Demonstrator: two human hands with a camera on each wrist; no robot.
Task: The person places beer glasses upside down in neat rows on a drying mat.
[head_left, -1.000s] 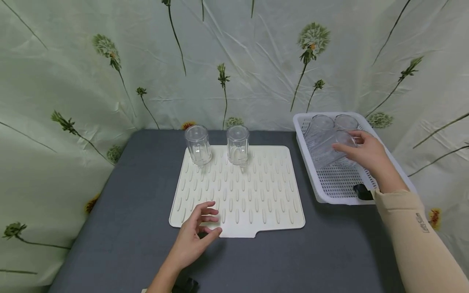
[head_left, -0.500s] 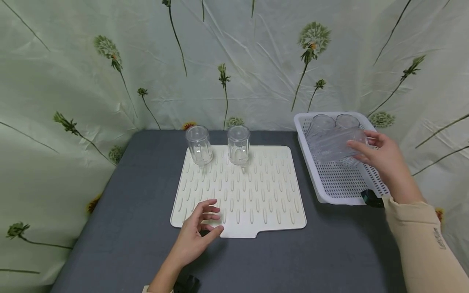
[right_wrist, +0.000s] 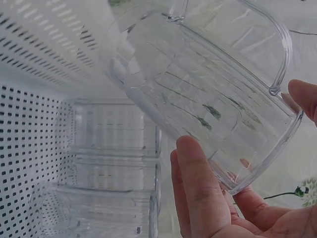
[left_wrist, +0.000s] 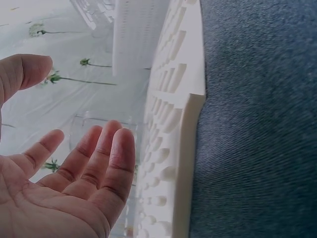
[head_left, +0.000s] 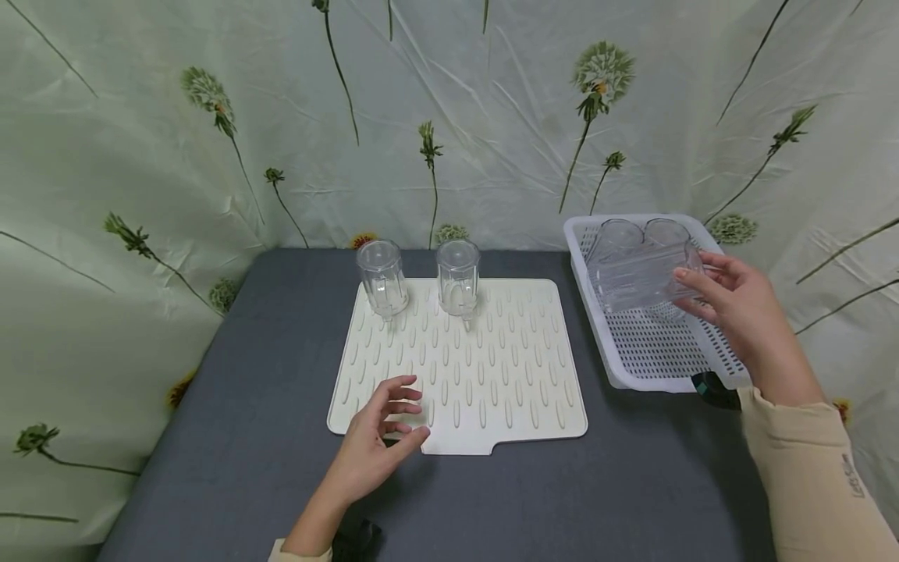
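Observation:
My right hand (head_left: pixel 747 308) grips the base end of a clear glass mug (head_left: pixel 635 277), tipped nearly on its side above the white basket (head_left: pixel 607 351). In the right wrist view that mug (right_wrist: pixel 213 104) shows its handle, with fingers and thumb around its bottom. Below it, more clear mugs (right_wrist: pixel 111 171) lie in the basket. My left hand (head_left: pixel 372 441) hovers by the front edge of the white ridged mat (head_left: pixel 506 375), fingers loosely bent and holding nothing. Two glass mugs, a left one (head_left: pixel 381 277) and a right one (head_left: pixel 458 277), stand upside down at the mat's back.
A dark grey cloth (head_left: pixel 274 367) covers the table. The basket's perforated walls rise around the mugs inside it at the right. Behind the table hangs a flower-printed curtain (head_left: pixel 506 140). A black wrist device (head_left: pixel 716 390) is near the basket's front corner.
My right hand has drawn the mug to the right and turned it closer to level above the basket. The left hand has barely moved; both mugs on the mat stay put.

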